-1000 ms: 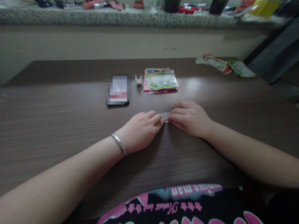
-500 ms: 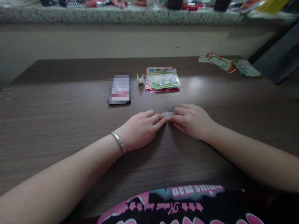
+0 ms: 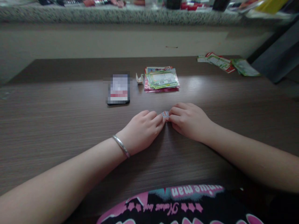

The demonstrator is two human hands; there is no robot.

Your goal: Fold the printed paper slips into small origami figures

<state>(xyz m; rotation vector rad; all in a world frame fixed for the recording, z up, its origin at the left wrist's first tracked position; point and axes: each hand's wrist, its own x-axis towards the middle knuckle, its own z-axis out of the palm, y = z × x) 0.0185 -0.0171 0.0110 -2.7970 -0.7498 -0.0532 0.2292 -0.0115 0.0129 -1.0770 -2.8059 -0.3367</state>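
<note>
A small folded piece of printed paper with blue and red marks is pinched between my two hands, low over the brown table. My left hand, with a silver bracelet at the wrist, is closed on its left end. On the right end, the fingertips of my right hand are closed. Most of the paper is covered by my fingers, so its full shape is hidden. Beyond my hands lies a pile of printed wrappers, and a small folded paper figure stands beside it.
A phone with a blurred-out screen lies left of the paper figure. More flat wrappers are scattered at the table's back right. Behind the table, a speckled stone ledge holds assorted items.
My left fingers have curled in, and a little less of the paper shows between my hands. My right hand stays almost in place.
</note>
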